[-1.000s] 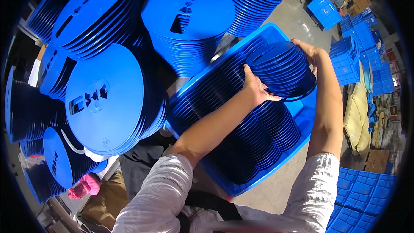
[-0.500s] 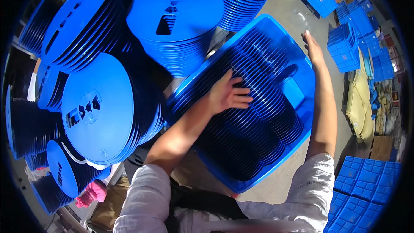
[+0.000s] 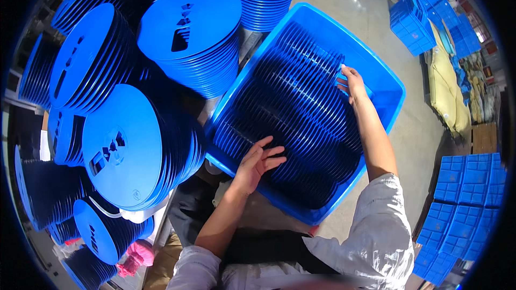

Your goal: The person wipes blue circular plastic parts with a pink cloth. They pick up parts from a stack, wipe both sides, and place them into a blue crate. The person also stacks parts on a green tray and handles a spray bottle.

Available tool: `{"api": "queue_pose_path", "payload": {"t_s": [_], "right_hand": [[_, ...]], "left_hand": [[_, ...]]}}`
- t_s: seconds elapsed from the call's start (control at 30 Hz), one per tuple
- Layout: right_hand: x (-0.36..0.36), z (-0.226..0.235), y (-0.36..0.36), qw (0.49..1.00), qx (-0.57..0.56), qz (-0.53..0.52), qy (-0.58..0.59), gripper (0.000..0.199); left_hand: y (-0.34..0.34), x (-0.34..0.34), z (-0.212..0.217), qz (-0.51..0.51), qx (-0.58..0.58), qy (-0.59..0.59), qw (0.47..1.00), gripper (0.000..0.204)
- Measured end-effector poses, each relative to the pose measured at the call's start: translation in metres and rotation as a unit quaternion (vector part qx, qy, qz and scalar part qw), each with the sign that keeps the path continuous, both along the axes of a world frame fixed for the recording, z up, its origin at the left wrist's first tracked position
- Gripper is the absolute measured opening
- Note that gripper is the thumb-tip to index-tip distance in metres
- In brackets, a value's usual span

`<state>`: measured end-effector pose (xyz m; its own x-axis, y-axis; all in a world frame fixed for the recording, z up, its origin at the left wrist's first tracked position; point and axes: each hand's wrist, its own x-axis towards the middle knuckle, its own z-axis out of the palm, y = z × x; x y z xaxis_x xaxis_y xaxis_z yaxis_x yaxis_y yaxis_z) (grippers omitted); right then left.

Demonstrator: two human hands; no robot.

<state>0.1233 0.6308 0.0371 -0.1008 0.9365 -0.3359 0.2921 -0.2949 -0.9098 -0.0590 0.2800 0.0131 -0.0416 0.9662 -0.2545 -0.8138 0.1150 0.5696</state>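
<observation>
In front of me a blue plastic tub (image 3: 379, 62) holds rows of thin, round, dark-blue reel discs (image 3: 301, 104) standing on edge, packed side by side. My left hand (image 3: 255, 165) hovers at the near left side of the rows, fingers spread, with nothing visibly gripped. On the other side, my right hand (image 3: 353, 85) is at the right edge of the rows. Its fingertips seem to touch the disc rims, thumb and fingers apart and not closed round anything. Shadow hides much of the lower discs.
Stacks of blue reel discs crowd the left, among them a near stack (image 3: 126, 150) and a farther one (image 3: 188, 16). Blue crates (image 3: 413, 27) stand far right, with more crates (image 3: 462, 182) nearer. A yellow sack (image 3: 447, 86) lies between them. Pink cloth (image 3: 137, 255) sits lower left.
My right hand has come down from beyond the tub's right rim to the discs' edge. My left hand has drawn back from over the middle of the discs toward the near left. The view has shifted.
</observation>
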Motion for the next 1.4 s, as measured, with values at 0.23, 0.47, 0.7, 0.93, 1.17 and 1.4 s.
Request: {"api": "queue_pose_path", "payload": {"t_s": [0.23,0.47,0.7,0.93,1.17,1.4], "right_hand": [[-0.008,-0.01,0.006,0.996,0.005,-0.016,-0.087,0.035],[0.002,0.004,0.008,0.999,0.028,-0.024,-0.001,0.027],[-0.008,0.067,-0.021,0.97,0.183,-0.063,0.148,0.025],[-0.051,0.034,-0.044,0.989,0.104,-0.069,0.075,0.031],[-0.013,-0.023,-0.026,0.981,0.194,-0.003,-0.017,0.05],[-0.058,0.052,-0.27,0.887,0.399,0.172,0.158,0.036]], "left_hand": [[-0.003,-0.004,-0.003,0.044,-0.045,0.013,0.998,0.054],[-0.004,-0.003,-0.001,0.046,-0.039,0.015,0.998,0.053],[0.0,0.001,0.003,0.048,-0.03,0.022,0.998,0.053],[-0.021,-0.002,0.017,0.071,-0.032,0.09,0.993,0.054],[-0.126,0.009,0.011,0.205,0.053,0.204,0.956,0.045],[-0.327,0.092,0.081,0.398,0.008,0.197,0.896,0.05]]}}
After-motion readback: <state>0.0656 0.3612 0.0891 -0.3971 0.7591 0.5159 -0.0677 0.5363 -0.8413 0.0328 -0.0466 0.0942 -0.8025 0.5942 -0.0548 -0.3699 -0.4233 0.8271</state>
